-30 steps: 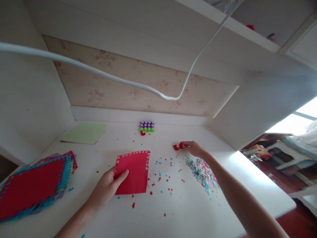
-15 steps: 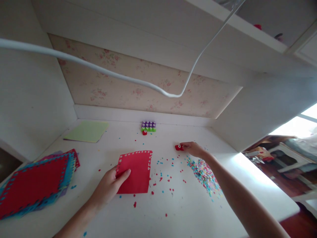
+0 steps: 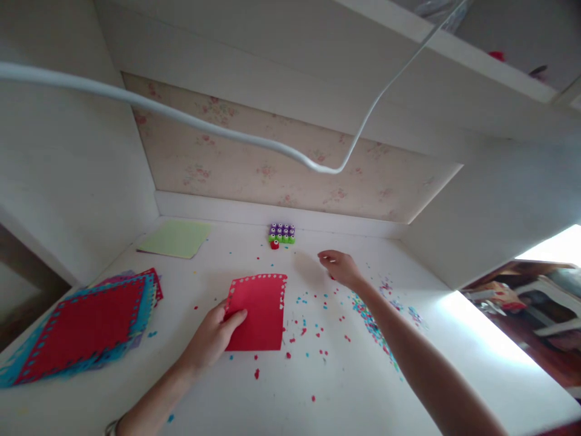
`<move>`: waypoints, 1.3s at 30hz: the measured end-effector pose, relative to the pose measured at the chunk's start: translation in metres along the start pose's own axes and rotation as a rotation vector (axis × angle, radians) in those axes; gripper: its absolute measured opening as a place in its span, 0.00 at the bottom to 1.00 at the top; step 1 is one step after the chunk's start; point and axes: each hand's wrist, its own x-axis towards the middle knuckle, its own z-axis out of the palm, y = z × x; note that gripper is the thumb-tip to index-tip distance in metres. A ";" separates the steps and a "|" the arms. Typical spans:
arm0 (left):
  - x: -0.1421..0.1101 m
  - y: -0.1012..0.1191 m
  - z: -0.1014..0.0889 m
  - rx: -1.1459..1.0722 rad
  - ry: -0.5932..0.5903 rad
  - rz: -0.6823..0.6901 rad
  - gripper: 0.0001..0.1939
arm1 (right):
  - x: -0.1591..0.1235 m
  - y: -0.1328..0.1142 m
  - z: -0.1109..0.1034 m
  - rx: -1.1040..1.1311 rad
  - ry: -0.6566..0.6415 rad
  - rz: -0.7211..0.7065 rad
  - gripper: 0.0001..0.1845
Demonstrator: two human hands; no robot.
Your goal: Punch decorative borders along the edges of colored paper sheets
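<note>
My left hand (image 3: 215, 333) grips the left edge of a red sheet of paper (image 3: 258, 324), thumb on top. Small punched holes run along the sheet's top edge and down part of its left and right sides. My right hand (image 3: 340, 267) hovers over the table to the right of the sheet, fingers slightly curled and apart, with nothing visible between them. A bit of red (image 3: 333, 278) shows beneath it, mostly hidden. Farther back, several purple and green craft punches (image 3: 282, 232) stand in rows, with one red punch (image 3: 275, 244) in front.
At left lies a stack of red and blue sheets (image 3: 95, 321) with punched edges. Pale green paper (image 3: 175, 238) sits at the back left. Paper confetti (image 3: 372, 324) is heaped under my right forearm, with loose bits scattered about. A white cable (image 3: 254, 141) hangs across the view.
My right hand has come off the red craft punches it was touching and moved slightly left and back. My left hand still holds the red sheet. The view has shifted a little.
</note>
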 end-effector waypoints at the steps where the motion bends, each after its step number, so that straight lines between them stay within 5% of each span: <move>1: 0.000 0.000 0.000 -0.013 0.006 -0.001 0.21 | 0.003 -0.014 0.012 0.006 -0.024 -0.040 0.17; 8: -0.001 0.004 0.000 -0.083 -0.003 -0.021 0.23 | 0.042 -0.079 0.074 -0.041 -0.112 -0.278 0.29; 13: 0.002 0.000 0.000 -0.134 0.019 -0.034 0.24 | 0.065 -0.091 0.083 -0.109 -0.156 -0.292 0.32; 20: 0.002 0.000 -0.001 -0.126 0.019 0.003 0.23 | 0.065 -0.092 0.076 -0.066 -0.201 -0.234 0.13; 26: 0.001 0.005 -0.002 -0.063 0.000 0.045 0.18 | 0.027 -0.082 0.069 0.262 -0.109 -0.040 0.14; 32: 0.000 0.004 0.001 -0.002 0.050 0.069 0.19 | -0.052 -0.084 0.071 0.833 -0.025 0.112 0.22; 35: -0.002 0.004 0.002 0.031 0.087 0.052 0.19 | -0.087 -0.089 0.067 1.399 -0.067 0.359 0.22; 39: -0.003 0.004 0.001 0.082 0.147 0.069 0.19 | -0.112 -0.096 0.058 1.650 -0.171 0.479 0.21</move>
